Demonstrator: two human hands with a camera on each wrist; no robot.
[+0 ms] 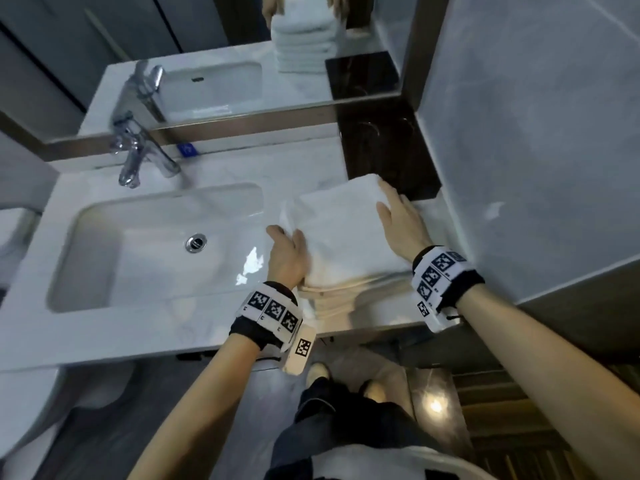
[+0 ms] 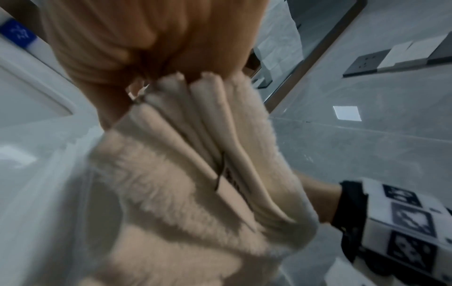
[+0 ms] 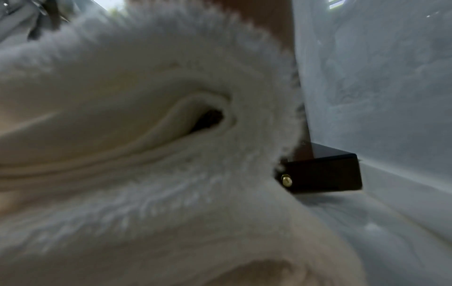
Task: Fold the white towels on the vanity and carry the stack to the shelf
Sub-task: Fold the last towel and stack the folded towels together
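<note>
A stack of folded white towels (image 1: 343,230) lies on the marble vanity top (image 1: 214,168), right of the sink. My left hand (image 1: 285,249) grips the stack's left side, thumb on top and fingers curled round the layered edges; the left wrist view shows the left hand (image 2: 137,44) closed on the towel stack's folds (image 2: 195,174). Laid on the stack's top right edge, my right hand (image 1: 398,216) has straight fingers reaching to the far corner. In the right wrist view the towel stack (image 3: 146,154) fills the picture, with only a bit of the right hand (image 3: 269,17) above it.
The white sink basin (image 1: 156,244) and chrome faucet (image 1: 138,154) take up the left of the vanity. A black box (image 1: 384,157) stands behind the stack in the corner. A grey wall (image 1: 536,150) closes the right side, a mirror (image 1: 207,64) the back.
</note>
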